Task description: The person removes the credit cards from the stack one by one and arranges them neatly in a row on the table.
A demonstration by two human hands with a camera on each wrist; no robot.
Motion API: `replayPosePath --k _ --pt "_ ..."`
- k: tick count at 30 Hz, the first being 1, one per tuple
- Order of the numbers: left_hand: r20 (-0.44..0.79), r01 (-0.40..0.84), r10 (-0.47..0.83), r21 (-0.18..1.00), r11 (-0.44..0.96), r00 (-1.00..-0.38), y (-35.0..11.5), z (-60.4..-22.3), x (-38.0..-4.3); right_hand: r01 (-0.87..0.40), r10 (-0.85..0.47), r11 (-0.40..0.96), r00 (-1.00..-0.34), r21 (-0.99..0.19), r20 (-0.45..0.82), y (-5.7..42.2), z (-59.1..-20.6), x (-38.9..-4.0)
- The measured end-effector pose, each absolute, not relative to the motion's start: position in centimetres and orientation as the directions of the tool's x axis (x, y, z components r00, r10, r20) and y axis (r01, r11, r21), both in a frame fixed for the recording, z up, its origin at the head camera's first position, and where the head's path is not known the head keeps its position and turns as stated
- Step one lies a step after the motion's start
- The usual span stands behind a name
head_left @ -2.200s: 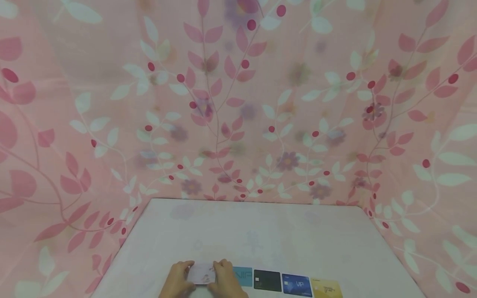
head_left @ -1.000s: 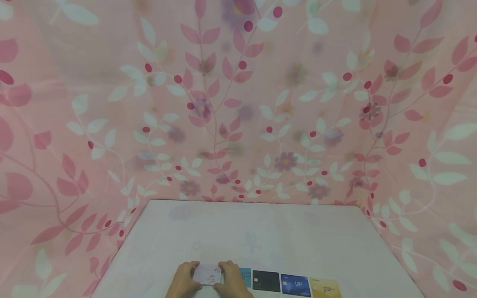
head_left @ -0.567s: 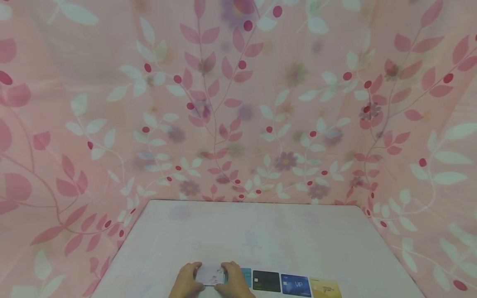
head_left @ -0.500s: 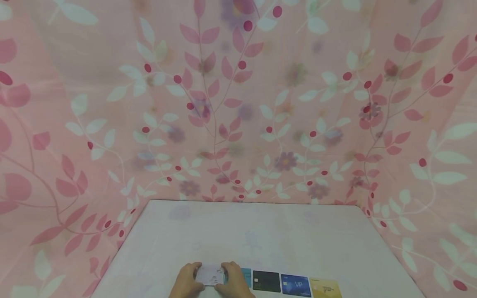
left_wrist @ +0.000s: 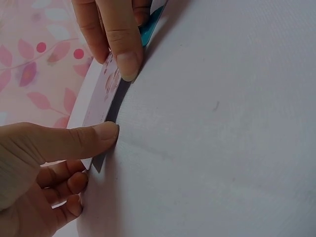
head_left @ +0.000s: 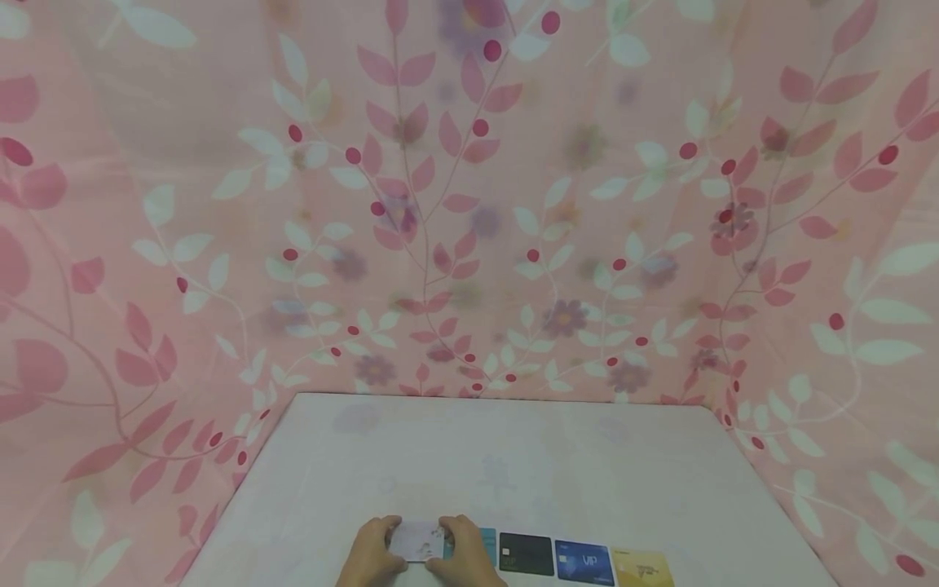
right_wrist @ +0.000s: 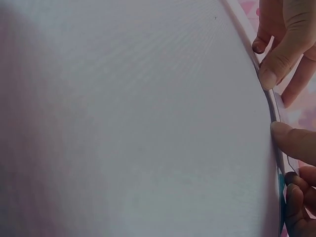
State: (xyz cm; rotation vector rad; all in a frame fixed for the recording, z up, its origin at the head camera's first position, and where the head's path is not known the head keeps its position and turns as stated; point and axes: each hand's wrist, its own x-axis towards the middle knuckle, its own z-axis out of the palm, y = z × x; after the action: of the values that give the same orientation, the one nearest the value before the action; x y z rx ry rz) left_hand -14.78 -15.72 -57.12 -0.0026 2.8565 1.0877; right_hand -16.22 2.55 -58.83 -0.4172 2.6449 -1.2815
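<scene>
A pale card [head_left: 416,541] with a pinkish floral print lies between my two hands at the front of the table. My left hand [head_left: 372,553] grips its left end, thumb at the near edge and fingers at the far one. At the opposite end my right hand [head_left: 465,553] pinches it likewise. In the left wrist view, a dark shadow runs under the near edge of the pale card [left_wrist: 101,94]. Right beside it is a teal card [head_left: 488,545], partly hidden behind my right hand; its corner shows as a teal strip [left_wrist: 147,33] past the right hand's thumb.
To the right, a black card [head_left: 526,554], a blue VIP card [head_left: 584,562] and a gold card [head_left: 643,568] lie in a row on the white table [head_left: 469,456]. A pink floral curtain [head_left: 455,244] surrounds the table at the back and sides.
Both hands have shifted to the right with the pale card, and my right hand now covers more of the teal card. The other cards in the row have stayed put.
</scene>
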Motion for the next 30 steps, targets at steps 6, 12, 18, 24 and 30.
replayPosePath --k 6,12,18,24,30 --pt "-0.083 -0.034 0.03 0.677 0.735 -0.996 -15.9 -57.2 -14.9 -0.182 -0.324 0.589 -0.946 -0.787 -0.024 2.6 -58.7 -16.2" --pt "-0.048 0.016 0.066 0.681 0.732 -0.997 -16.3 -57.4 -15.3 -0.194 -0.325 0.576 -0.946 -0.794 -0.004 2.7 -58.6 -16.5" --pt "-0.061 -0.004 0.053 0.696 0.718 -0.997 -16.6 -57.5 -15.4 -0.188 -0.335 0.581 -0.942 -0.792 -0.021 2.7 -58.5 -16.6" --pt "-0.065 -0.028 0.026 0.717 0.697 -0.998 -16.8 -57.8 -15.1 -0.228 -0.37 0.597 -0.929 -0.769 -0.012 2.7 -58.9 -16.5" --pt "-0.038 0.002 0.044 0.739 0.674 -0.998 -17.1 -57.9 -15.1 -0.259 -0.385 0.588 -0.923 -0.766 0.017 2.8 -58.7 -16.4"
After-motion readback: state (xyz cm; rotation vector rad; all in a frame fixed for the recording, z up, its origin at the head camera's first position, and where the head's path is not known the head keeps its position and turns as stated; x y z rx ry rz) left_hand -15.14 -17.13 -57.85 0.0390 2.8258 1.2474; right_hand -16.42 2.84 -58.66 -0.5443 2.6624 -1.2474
